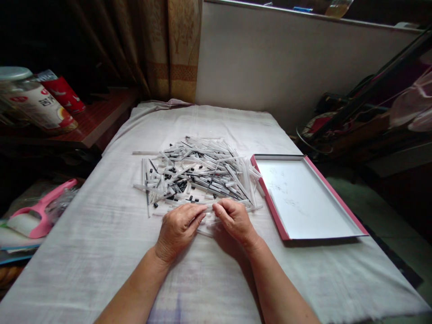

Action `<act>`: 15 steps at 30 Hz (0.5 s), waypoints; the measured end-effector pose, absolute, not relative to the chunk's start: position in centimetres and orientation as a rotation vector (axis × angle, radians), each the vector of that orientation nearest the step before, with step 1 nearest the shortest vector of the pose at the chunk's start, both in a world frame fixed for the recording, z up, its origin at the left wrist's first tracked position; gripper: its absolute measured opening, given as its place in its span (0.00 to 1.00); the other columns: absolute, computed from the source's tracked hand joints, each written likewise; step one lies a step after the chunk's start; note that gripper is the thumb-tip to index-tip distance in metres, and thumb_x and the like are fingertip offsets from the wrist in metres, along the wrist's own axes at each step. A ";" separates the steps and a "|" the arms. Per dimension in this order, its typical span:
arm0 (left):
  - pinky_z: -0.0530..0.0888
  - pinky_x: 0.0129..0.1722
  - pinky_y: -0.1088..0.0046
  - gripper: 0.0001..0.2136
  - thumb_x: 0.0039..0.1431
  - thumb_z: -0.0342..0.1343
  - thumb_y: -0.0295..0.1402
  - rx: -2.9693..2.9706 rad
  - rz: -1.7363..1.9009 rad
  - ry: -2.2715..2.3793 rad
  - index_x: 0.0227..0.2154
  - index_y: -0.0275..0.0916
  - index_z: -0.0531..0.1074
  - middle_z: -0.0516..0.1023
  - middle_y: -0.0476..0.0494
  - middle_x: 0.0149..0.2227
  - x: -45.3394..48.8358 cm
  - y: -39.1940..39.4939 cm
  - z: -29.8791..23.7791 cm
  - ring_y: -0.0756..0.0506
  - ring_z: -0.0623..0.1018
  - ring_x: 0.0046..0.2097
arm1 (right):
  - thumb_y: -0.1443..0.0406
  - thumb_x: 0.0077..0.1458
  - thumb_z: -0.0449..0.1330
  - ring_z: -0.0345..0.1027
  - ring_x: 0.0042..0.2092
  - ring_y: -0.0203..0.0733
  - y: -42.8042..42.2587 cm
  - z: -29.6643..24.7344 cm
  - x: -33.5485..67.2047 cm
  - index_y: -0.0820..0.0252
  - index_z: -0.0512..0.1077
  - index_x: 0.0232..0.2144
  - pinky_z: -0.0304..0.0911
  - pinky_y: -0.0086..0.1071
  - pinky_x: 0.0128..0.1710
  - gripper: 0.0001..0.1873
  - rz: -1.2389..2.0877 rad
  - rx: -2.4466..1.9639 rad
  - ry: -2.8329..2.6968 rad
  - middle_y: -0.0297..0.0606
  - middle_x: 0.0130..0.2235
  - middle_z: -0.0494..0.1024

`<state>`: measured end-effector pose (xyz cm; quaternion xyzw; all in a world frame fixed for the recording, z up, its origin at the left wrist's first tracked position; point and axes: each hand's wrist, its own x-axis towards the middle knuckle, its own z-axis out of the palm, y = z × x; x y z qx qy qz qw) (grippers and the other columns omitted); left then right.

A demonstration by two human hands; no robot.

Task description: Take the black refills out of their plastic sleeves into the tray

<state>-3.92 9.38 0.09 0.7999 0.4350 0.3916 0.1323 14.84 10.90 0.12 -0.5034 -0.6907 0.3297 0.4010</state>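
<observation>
A loose heap of pen parts point(202, 166) lies in the middle of the cloth: clear plastic tubes, thin black-and-clear refills and small black plugs. At the heap's near edge, my left hand point(180, 227) is closed, thumb against fingers. My right hand point(234, 220) faces it in a similar pinch, fingertips almost meeting the left ones. A short stretch of a clear pen tube point(209, 207) shows between the two pinches; its ends are hidden by the fingers. More clear tubes lie on the cloth beneath and between my hands.
A shallow box lid with pink sides point(276, 211) and a white inside sits right of the heap. The table has a pale cloth point(101, 252). At left are a labelled jar point(37, 105), a red packet point(64, 92) and a pink-handled object point(42, 209). A wall stands behind.
</observation>
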 end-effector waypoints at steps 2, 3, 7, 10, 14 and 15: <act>0.77 0.42 0.71 0.09 0.64 0.54 0.32 2.319 1.140 1.258 0.43 0.42 0.77 0.83 0.43 0.38 -3.9 9.4 0.1 0.46 0.81 0.40 | 0.57 0.60 0.53 0.55 0.22 0.33 10.9 0.2 15.0 0.58 0.62 0.15 0.50 0.30 0.25 0.23 0.849 -1.288 -1.765 0.30 0.18 0.63; 0.77 0.41 0.71 0.09 0.64 0.54 0.32 2.317 1.143 1.259 0.43 0.42 0.77 0.83 0.43 0.38 -3.9 9.4 0.1 0.46 0.81 0.40 | 0.57 0.60 0.54 0.56 0.23 0.33 10.9 0.2 15.1 0.58 0.63 0.15 0.51 0.29 0.25 0.23 0.862 -1.289 -1.766 0.31 0.18 0.64; 0.77 0.41 0.71 0.09 0.64 0.54 0.32 2.299 1.130 1.276 0.44 0.42 0.77 0.82 0.44 0.38 -4.0 9.5 0.1 0.46 0.81 0.39 | 0.61 0.57 0.57 0.63 0.29 0.36 10.8 0.6 15.4 0.58 0.71 0.33 0.58 0.29 0.30 0.06 0.948 -1.253 -1.737 0.33 0.29 0.73; 0.77 0.40 0.72 0.09 0.64 0.53 0.32 2.304 1.120 1.287 0.44 0.41 0.76 0.82 0.43 0.38 -4.0 9.5 0.1 0.47 0.81 0.39 | 0.64 0.56 0.57 0.64 0.30 0.36 10.7 0.6 15.6 0.58 0.70 0.37 0.59 0.28 0.30 0.06 1.011 -1.226 -1.751 0.33 0.31 0.73; 0.77 0.41 0.71 0.09 0.64 0.54 0.32 2.320 1.129 1.284 0.43 0.42 0.77 0.82 0.44 0.38 -4.0 9.5 0.0 0.46 0.81 0.40 | 0.62 0.59 0.55 0.64 0.30 0.36 10.8 0.4 15.5 0.58 0.70 0.28 0.58 0.29 0.32 0.09 0.957 -1.244 -1.800 0.33 0.28 0.72; 0.77 0.41 0.71 0.09 0.64 0.54 0.32 2.326 1.129 1.280 0.43 0.42 0.77 0.83 0.44 0.38 -4.0 9.5 0.0 0.46 0.81 0.40 | 0.61 0.60 0.55 0.64 0.29 0.36 10.8 0.4 15.5 0.58 0.69 0.26 0.57 0.30 0.32 0.12 0.939 -1.255 -1.820 0.33 0.26 0.72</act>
